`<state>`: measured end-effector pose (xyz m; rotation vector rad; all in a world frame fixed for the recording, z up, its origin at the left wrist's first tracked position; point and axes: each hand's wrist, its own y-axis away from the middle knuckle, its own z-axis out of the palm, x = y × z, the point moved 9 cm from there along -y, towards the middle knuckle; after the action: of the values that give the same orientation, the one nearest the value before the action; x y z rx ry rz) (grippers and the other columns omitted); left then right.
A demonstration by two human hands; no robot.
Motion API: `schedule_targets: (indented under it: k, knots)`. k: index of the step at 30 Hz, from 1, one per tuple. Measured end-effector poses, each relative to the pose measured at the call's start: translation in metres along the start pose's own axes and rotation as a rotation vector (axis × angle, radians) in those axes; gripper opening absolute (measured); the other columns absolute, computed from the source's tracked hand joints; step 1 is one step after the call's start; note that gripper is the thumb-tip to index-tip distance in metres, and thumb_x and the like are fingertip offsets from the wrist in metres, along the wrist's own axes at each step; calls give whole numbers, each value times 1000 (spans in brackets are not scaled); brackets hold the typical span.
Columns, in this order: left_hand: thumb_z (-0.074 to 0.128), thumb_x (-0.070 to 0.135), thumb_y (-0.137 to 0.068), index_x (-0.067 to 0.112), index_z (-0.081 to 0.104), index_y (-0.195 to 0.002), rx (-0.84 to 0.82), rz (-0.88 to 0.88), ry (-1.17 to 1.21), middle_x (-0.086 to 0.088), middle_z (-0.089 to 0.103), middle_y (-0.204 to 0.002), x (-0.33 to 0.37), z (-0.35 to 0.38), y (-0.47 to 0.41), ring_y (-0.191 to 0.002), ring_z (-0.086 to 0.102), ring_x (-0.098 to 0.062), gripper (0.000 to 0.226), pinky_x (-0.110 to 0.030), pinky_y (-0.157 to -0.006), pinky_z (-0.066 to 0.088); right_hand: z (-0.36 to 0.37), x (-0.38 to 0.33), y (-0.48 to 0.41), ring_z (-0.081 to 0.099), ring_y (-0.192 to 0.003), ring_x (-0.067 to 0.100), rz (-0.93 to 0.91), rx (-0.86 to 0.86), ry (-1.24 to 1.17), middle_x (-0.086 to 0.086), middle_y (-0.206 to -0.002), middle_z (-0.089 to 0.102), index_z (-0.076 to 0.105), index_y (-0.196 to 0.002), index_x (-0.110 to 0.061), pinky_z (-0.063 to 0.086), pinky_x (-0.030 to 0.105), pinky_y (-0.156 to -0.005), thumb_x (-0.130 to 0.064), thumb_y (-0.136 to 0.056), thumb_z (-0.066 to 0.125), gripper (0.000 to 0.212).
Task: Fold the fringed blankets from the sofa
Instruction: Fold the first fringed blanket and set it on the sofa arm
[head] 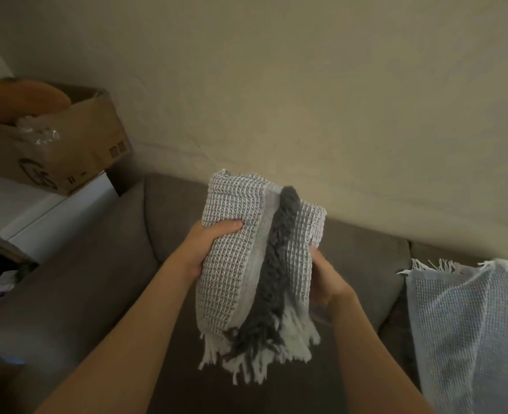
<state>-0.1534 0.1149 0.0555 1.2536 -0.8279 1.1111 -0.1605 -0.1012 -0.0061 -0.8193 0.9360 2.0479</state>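
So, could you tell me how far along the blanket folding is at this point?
Done: the grey waffle blanket is already folded into a compact bundle, fringe hanging below. In hand: the left hand and right hand grip its sides above the sofa; it is not yet set down. Left: the light blue blanket lies loose and unfolded on the sofa to the right.

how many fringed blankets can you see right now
2. A folded grey-and-white blanket is held between the left hand and right hand; a pale blue blanket lies on the sofa at the right. More may be out of frame.
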Motion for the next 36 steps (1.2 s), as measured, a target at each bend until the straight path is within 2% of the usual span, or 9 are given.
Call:
schedule_targets:
  k: [4, 6, 11, 14, 19, 23, 30, 32, 36]
  knots:
    - [97, 29, -73, 21, 77, -118, 202, 49, -160, 1, 82, -108, 2, -11, -4, -99, 80, -21, 50, -42, -92, 62, 11, 1, 3, 74, -114, 28, 87, -31, 125, 14, -126, 75, 64, -137, -13, 60, 39, -92, -64, -78, 76, 79]
    - [100, 46, -61, 27, 78, -114, 339, 97, -305, 8, 82, -105, 4, -20, -6, -95, 80, -15, 61, -41, -92, 63, 19, -2, 5, 76, -108, 24, 96, -47, 127, 9, -119, 78, 64, -135, -17, 61, 39, -89, -64, -87, 68, 67]
    - [87, 72, -61, 21, 59, -121, 566, 122, -670, 10, 67, -112, 7, -16, 6, -99, 67, -14, 84, -38, -93, 58, 34, -17, -13, 75, -112, 24, -93, 2, 409, 1, -122, 77, 66, -134, -20, 55, 53, -105, -20, -85, 86, 53]
    - [89, 73, -65, 24, 58, -133, 346, 73, -518, 11, 71, -122, -11, -7, 4, -109, 70, -14, 90, -42, -102, 56, 17, -27, -17, 77, -104, 23, -204, 168, 378, 0, -114, 80, 73, -121, -19, 60, 51, -97, 5, -77, 81, 51]
    - [85, 48, -80, 23, 66, -138, -37, -164, -290, 2, 78, -125, -55, -4, 26, -115, 75, -17, 66, -46, -112, 52, -8, -14, -24, 76, -106, 25, -183, 234, 222, 0, -118, 78, 64, -134, -20, 62, 44, -88, -5, -74, 82, 64]
    - [100, 38, -63, 20, 72, -128, 52, -149, -340, -2, 80, -117, -67, -9, 23, -110, 77, -23, 74, -47, -105, 57, -21, 3, -32, 73, -102, 30, 33, 307, 228, 8, -119, 69, 49, -138, -11, 63, 47, -75, -23, -57, 90, 91]
    - [92, 24, -58, 15, 80, -98, 271, -128, -473, -2, 82, -94, -63, -48, 7, -88, 79, -20, 42, -37, -81, 65, 8, 32, -42, 76, -106, 36, -9, 132, 103, 8, -122, 76, 56, -133, -36, 60, 59, -93, -11, -72, 94, 76]
    - [89, 24, -61, 16, 76, -88, 297, -110, -551, 1, 78, -86, -60, -61, 2, -80, 76, -16, 31, -27, -68, 60, 21, 41, -49, 73, -114, 32, -65, 128, 168, 6, -132, 70, 46, -138, -35, 58, 57, -98, -15, -76, 95, 82]
    - [88, 39, -55, 14, 71, -99, 230, -87, -638, 2, 76, -90, -62, -87, -17, -89, 77, -21, 54, -30, -73, 58, 49, 44, -61, 58, -132, 22, -171, 219, 431, -13, -137, 55, 2, -159, -34, 49, 51, -112, -28, -81, 90, 118]
